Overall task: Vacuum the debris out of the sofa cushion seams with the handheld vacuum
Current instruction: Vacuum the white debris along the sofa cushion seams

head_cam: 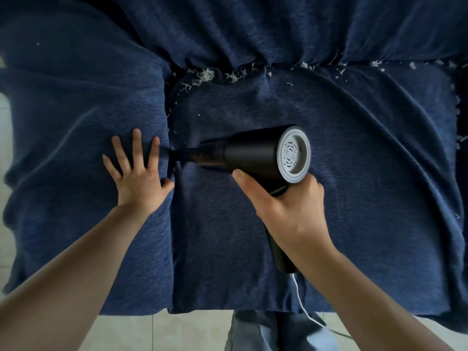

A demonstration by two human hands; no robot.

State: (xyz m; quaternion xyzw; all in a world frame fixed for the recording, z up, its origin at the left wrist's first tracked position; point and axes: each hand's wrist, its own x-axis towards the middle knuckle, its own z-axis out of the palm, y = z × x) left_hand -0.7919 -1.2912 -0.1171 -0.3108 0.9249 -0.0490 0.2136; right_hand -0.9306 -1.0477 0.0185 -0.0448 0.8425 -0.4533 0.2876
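Note:
A black handheld vacuum (253, 154) with a grey rear vent lies across the middle seat cushion (316, 122) of a dark blue sofa. My right hand (288, 206) grips its handle. Its narrow nozzle (177, 157) pokes into the seam (169, 117) between the middle and left cushions. My left hand (138, 171) presses flat on the left cushion (76, 138) with fingers spread, right beside the nozzle. White debris (202, 77) lies in the back seam and trails down the upper part of the side seam.
More white flecks (374, 64) line the back seam to the right and the right-hand seam (457, 102). A white cord (304, 305) hangs from the handle past the sofa's front edge. Pale floor tiles (162, 330) and my legs (278, 333) show below.

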